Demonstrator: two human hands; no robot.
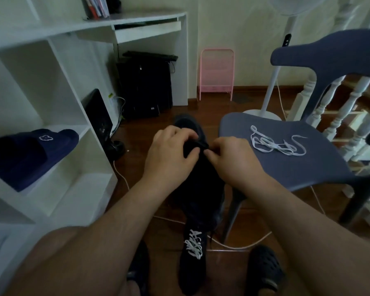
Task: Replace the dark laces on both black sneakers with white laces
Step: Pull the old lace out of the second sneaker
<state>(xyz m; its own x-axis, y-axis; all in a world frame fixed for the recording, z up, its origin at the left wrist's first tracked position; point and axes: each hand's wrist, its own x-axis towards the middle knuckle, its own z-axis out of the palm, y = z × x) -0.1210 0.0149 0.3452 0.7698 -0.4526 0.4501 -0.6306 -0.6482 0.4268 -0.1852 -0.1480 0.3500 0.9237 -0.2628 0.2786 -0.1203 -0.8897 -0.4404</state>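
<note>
I hold a black sneaker [198,184] up in front of me, toe pointing away. My left hand [169,152] grips its upper from the left. My right hand [233,159] pinches the dark lace [202,144] near the tongue. A second black sneaker [193,265] stands on the floor between my feet and carries white lacing [193,244]. A loose white lace [276,144] lies in a tangle on the seat of the blue chair [286,167] to my right.
A white shelf unit [58,116] at the left holds a navy slipper [30,154]. A desk with a black computer tower [145,86] stands behind. A pink rack [217,73], a fan stand [265,112] and white cables on the wooden floor are nearby.
</note>
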